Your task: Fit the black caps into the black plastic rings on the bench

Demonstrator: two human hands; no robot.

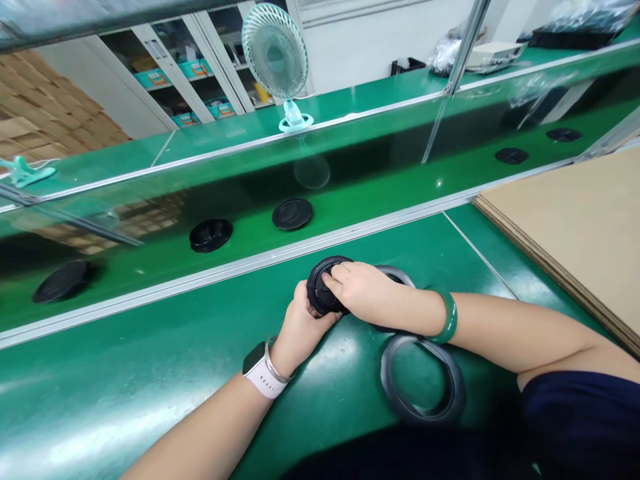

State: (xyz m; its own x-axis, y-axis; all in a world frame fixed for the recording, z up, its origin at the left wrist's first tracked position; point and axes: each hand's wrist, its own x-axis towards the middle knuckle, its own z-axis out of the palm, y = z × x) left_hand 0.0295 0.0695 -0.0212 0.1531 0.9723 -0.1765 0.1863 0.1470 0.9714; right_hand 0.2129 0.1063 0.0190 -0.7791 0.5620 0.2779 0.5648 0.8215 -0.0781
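A black round plastic part [320, 288] with a ribbed rim is held up over the green bench, tilted. Its near left edge is gripped by my left hand [303, 323], the fingers curled behind it. My right hand [365, 287] is closed, its fingertips pressed onto the part's face; what they pinch there is hidden. Under my right forearm another dark ring [403, 275] shows only partly. A dark grey ring [423, 415] lies flat on the bench, nearer to my body.
Beyond a metal rail [240, 267] runs a green conveyor belt [360, 197] carrying several black round parts, one of them a disc [293, 214]. Flat cardboard sheets [575, 220] are stacked at the right. A small fan [276, 57] stands on the far ledge.
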